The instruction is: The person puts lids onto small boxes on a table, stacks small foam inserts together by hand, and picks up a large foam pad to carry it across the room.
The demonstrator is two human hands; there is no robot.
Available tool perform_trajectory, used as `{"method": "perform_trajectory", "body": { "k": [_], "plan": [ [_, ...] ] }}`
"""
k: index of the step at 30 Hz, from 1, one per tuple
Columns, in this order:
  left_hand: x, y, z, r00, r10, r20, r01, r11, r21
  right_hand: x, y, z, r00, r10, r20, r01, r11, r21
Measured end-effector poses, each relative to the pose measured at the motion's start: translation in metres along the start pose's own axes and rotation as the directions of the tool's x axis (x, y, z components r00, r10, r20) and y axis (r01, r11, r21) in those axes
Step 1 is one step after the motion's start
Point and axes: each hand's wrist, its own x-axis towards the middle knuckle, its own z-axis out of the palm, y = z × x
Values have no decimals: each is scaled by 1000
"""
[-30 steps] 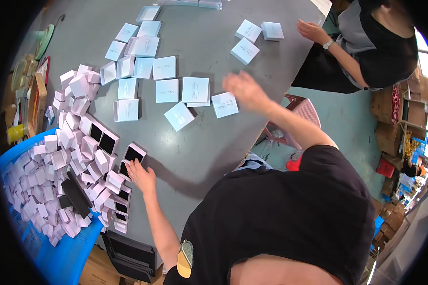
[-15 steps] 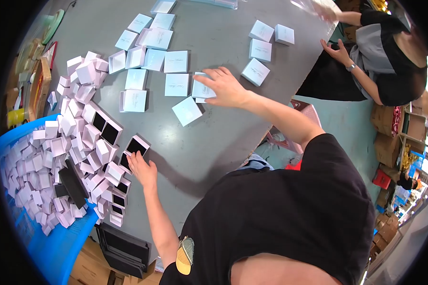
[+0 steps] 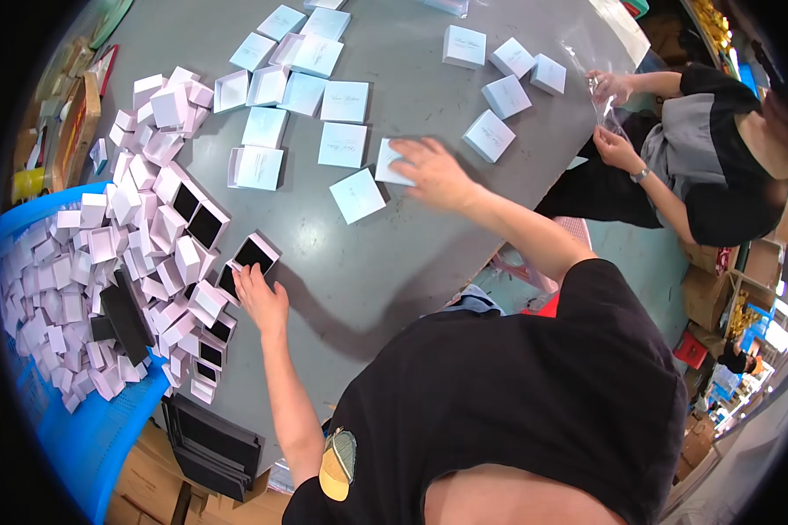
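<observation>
My left hand [image 3: 263,297] rests with its fingers spread on small open boxes with black inserts [image 3: 256,255], at the right edge of the heap of pinkish-white box parts [image 3: 168,105]. Over the middle of the grey table, my right hand [image 3: 435,175] lies spread across a pale blue lidded box [image 3: 389,164], its fingertips on the lid's right part. Just left and below is a tilted blue box [image 3: 357,196]. Another closed box [image 3: 342,144] sits left of the one under my right hand. Several more blue boxes [image 3: 344,101] stand farther up the table.
A blue basket [image 3: 114,437] full of box parts is at the left. Black trays [image 3: 210,446] stand below the table edge. At the right, a co-worker [image 3: 718,166] holds clear plastic [image 3: 606,109] near several blue boxes [image 3: 488,136]. A pink stool [image 3: 534,262] stands beside the table.
My right hand went left onto the blue boxes, then slightly right. More boxes now sit in the group near the co-worker, whose hands have come together at the plastic. My left hand stays among the open boxes.
</observation>
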Motion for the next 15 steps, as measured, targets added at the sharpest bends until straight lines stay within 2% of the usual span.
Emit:
{"method": "perform_trajectory", "body": {
  "k": [2,3,5,7,9,12,15],
  "plan": [
    [1,0,-1,1000,-4,3,4,1000,1,-1,30,19,980,172,-100,-185,973,-140],
    [1,1,-1,1000,-7,5,7,1000,0,8,25,1,928,323,-184,-358,910,-209],
    [1,3,-1,1000,-8,-2,8,1000,2,18,5,-17,925,269,-268,-313,940,-137],
    [0,5,0,1000,-14,-14,14,1000,-1,21,-36,-12,989,-51,-141,53,999,10],
    [2,4,3,999,-9,-31,8,1000,-10,11,-70,19,947,-303,-104,313,944,106],
    [0,3,2,1000,-7,-26,7,1000,-15,-13,-77,27,966,-249,66,248,968,22],
    [2,3,-2,1000,-13,-19,13,1000,-15,-36,-36,16,997,69,41,-66,995,-71]
  ]
}}
